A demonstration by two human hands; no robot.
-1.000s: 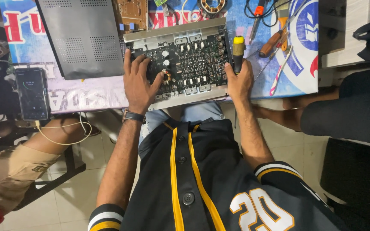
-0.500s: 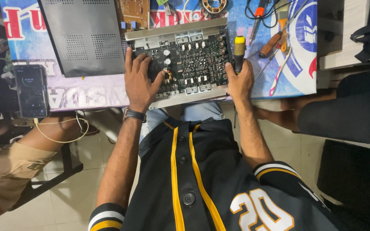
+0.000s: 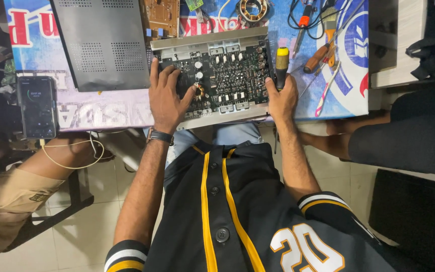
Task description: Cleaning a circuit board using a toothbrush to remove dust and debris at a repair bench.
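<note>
An opened electronic unit with a dark circuit board (image 3: 230, 75) lies in its silver metal chassis (image 3: 205, 43) on the table. My left hand (image 3: 166, 95) rests flat on the board's left part, fingers spread over the components. My right hand (image 3: 280, 98) is at the chassis's right edge and grips a screwdriver with a black and yellow handle (image 3: 281, 63), held upright beside the board. A watch sits on my left wrist.
A grey perforated metal cover (image 3: 101, 43) lies left of the chassis. A phone (image 3: 37, 107) on a cable sits at the table's left edge. More screwdrivers (image 3: 318, 58), a bare brown circuit board (image 3: 161, 15) and a coil (image 3: 251, 10) lie beyond. Other people's legs flank me.
Both hands stay where they were on the board and screwdriver. Only the view has shifted slightly.
</note>
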